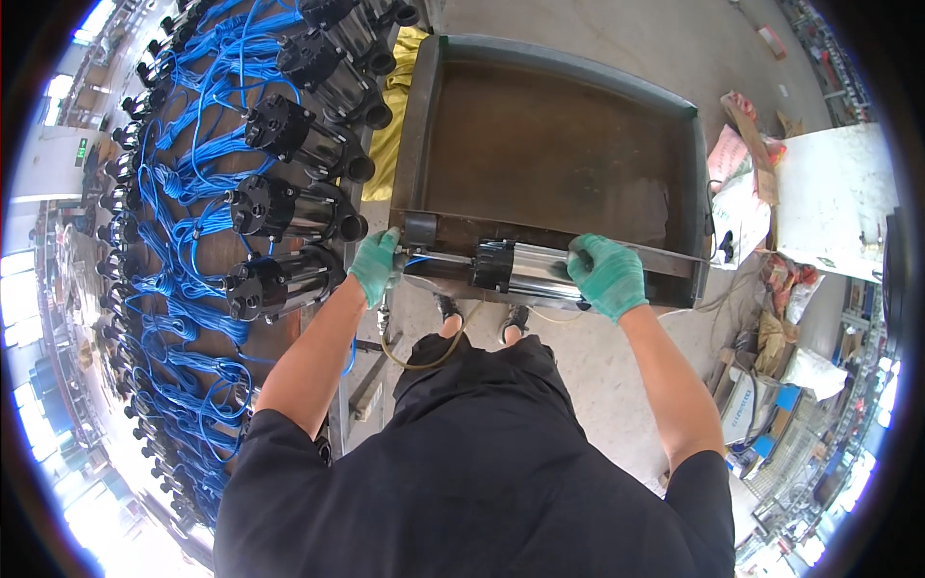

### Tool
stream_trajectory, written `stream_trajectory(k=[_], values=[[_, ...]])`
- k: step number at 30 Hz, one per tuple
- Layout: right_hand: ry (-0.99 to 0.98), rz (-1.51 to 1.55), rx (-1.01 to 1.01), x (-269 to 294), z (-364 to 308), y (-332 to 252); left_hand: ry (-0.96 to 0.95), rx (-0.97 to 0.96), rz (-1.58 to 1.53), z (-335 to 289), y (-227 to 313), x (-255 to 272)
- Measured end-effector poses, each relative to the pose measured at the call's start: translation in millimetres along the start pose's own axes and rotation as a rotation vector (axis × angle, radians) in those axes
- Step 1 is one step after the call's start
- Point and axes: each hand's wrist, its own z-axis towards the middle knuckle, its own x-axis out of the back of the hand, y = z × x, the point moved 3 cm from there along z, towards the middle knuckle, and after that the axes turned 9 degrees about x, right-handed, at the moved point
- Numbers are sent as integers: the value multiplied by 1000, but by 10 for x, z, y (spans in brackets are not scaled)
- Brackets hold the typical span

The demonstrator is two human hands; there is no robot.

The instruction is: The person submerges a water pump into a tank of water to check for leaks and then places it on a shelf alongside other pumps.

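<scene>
A submersible pump (540,270) with a shiny steel body and a black end lies level across the near side of a metal tank (568,48). My right hand (609,275), in a green glove, curls its fingers over the right part of the steel body. At the pump's left, my gloved left hand (376,265) closes on a metal hose fitting, partly hidden by the fingers. A thin metal rod (438,257) runs between this hand and the black end. Below the hand hangs a yellowish hose (424,364). A short black cylinder (421,229) sits just above the rod.
On the left, a brown table (207,279) carries several similar pumps (301,140) and bundled blue cables (193,226). Yellow cloth (390,125) lies between table and tank. Sacks (737,188) and a white cabinet (833,197) stand at the right.
</scene>
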Motion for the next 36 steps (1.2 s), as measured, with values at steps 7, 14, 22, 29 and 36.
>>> stream_trajectory(k=[7,14,22,29,36], values=[[44,49,-135,22,-3,-32,26,13,64,1,21,-39],[19,38,-169,18,15,-33,29,-7,71,36,7,-43],[57,105,-135,74,-15,-48,18,-99,-79,-124,18,-5],[257,121,337,-103,-383,-571,-178,-354,-532,-716,80,-607],[-195,606,-165,-86,-1059,-507,-440,-276,-304,-1108,-32,-2036]])
